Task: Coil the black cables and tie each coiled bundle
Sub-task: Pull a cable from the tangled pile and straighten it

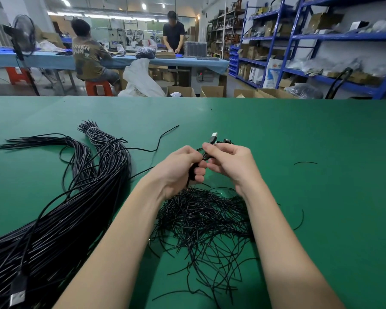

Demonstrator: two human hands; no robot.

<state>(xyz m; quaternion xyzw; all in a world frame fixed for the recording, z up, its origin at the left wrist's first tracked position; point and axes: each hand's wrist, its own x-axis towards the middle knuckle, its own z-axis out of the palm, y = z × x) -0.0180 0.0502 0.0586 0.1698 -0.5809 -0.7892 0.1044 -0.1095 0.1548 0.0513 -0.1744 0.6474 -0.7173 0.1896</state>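
My left hand [180, 168] grips a small coiled black cable [195, 169] above the green table [299, 141]. My right hand [228, 162] pinches the same cable near its silver USB plug [213, 136], which sticks up past my fingers. Most of the coil is hidden inside my hands. Under my wrists lies a loose heap of short black tie wires [205, 217]. A thick bundle of long black cables [60, 210] stretches from the lower left toward the table's middle, bound near its far end by a light tie [91, 130].
A single loose cable [158, 141] curls across the table beyond the bundle. A short black wire piece [305, 162] lies to the right. Past the table's far edge are cardboard boxes, two people at a blue workbench, and blue shelving on the right.
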